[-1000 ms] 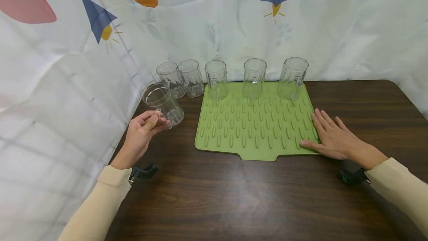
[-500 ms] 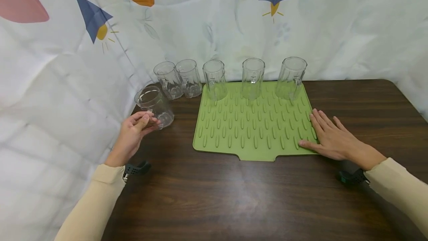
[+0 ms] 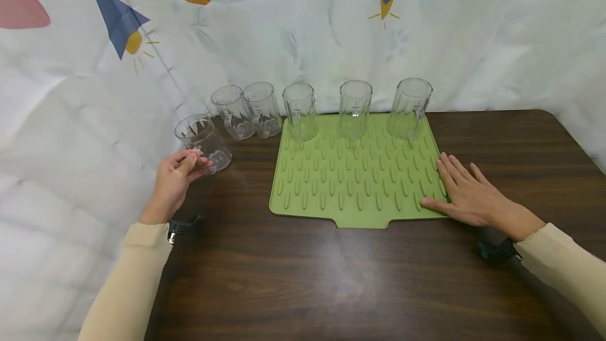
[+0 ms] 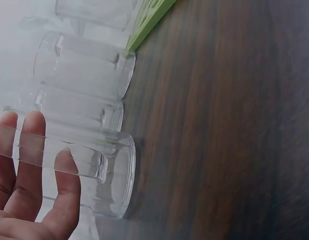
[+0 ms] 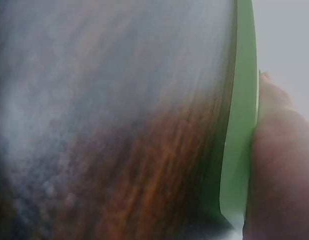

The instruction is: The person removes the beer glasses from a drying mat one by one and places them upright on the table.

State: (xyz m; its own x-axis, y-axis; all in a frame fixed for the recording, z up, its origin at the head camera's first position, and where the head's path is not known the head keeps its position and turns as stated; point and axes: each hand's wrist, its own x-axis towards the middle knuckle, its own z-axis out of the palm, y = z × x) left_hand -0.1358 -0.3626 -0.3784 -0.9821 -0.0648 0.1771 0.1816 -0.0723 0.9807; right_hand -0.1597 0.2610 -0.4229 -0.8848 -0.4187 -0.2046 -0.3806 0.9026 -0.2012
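Note:
A clear glass mug (image 3: 214, 147) is at the table's left side, held at its handle side by my left hand (image 3: 174, 179). In the left wrist view the left fingers (image 4: 32, 145) show partly through the glass, and the mug's base (image 4: 125, 175) is at or just over the table; I cannot tell which. My right hand (image 3: 473, 193) lies with straight, spread fingers on the right edge of a green ridged mat (image 3: 350, 183). Three glass mugs stand along the mat's back: left (image 3: 301, 114), middle (image 3: 355, 112) and right (image 3: 411, 109).
Two more glass mugs, one (image 3: 233, 113) beside the other (image 3: 263, 110), stand on the brown wooden table (image 3: 265, 278), left of the mat. A white printed curtain (image 3: 265, 25) hangs behind and along the left side.
My left hand has carried its mug left, toward the table's left edge and the mugs there. The right hand has stayed on the mat. The head view has shifted slightly.

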